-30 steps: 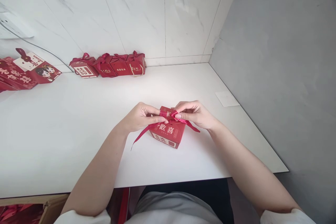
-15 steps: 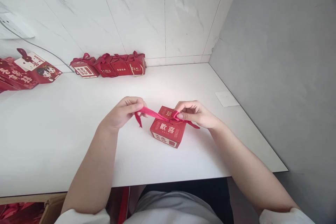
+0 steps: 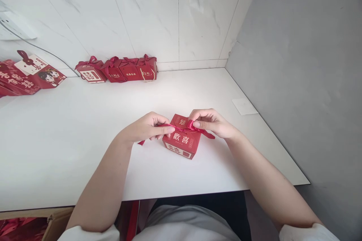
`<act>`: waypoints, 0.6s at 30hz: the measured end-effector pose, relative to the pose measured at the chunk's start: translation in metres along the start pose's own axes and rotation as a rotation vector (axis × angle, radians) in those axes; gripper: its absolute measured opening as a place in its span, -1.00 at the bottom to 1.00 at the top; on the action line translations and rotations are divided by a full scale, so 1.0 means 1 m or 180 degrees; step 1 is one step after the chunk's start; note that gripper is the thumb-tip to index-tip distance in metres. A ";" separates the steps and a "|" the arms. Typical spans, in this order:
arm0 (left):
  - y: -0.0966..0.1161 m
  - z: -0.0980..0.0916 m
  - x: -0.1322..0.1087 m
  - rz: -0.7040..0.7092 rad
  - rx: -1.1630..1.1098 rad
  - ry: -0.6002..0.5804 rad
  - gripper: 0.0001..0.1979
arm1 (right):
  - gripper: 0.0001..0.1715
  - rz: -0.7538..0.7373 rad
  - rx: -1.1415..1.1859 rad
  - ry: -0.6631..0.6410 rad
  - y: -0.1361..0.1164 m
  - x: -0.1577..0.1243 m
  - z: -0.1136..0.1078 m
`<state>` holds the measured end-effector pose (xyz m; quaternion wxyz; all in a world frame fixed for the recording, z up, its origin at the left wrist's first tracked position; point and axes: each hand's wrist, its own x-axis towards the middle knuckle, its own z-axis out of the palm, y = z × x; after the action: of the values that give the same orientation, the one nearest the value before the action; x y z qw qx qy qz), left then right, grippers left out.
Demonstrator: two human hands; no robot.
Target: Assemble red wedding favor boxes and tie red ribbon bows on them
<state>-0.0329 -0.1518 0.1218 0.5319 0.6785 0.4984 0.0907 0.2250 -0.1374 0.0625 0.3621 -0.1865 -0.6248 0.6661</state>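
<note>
A red gift box (image 3: 181, 145) with white and gold characters rests on the table in front of me. A red ribbon (image 3: 207, 134) runs across its top. My left hand (image 3: 154, 127) pinches one length of the ribbon at the box's left edge, and a loose tail hangs below the fingers. On the other side, my right hand (image 3: 210, 122) is closed on a folded loop of the same ribbon above the box's right part. The other ribbon tail lies out past the box's right edge, under that hand.
Several red boxes with bows (image 3: 128, 71) stand in a row against the tiled wall. Larger red packages (image 3: 21, 79) lie at the far left. A white square (image 3: 244, 106) lies by the grey wall at right. Below the table, a cardboard box (image 3: 58, 222) holds red items.
My left hand has moved right and slightly down along the ribbon, close to the box. My right hand keeps its hold on the loop, almost still.
</note>
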 end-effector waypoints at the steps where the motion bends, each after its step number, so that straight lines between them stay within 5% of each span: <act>1: 0.000 0.001 0.000 0.0036 0.0005 0.0091 -0.64 | -0.82 -0.0008 0.0036 0.0004 0.001 0.000 0.000; 9: 0.000 0.005 0.006 0.0189 0.0228 0.0685 -0.60 | -0.78 -0.0018 0.0221 -0.0057 0.006 0.001 0.001; 18: -0.001 -0.002 0.005 0.0142 0.0221 0.0394 -0.58 | -0.78 0.0152 0.0147 -0.0166 0.001 -0.001 -0.004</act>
<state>-0.0321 -0.1466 0.1195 0.4740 0.7006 0.5180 0.1269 0.2279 -0.1354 0.0606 0.3339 -0.1755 -0.6139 0.6934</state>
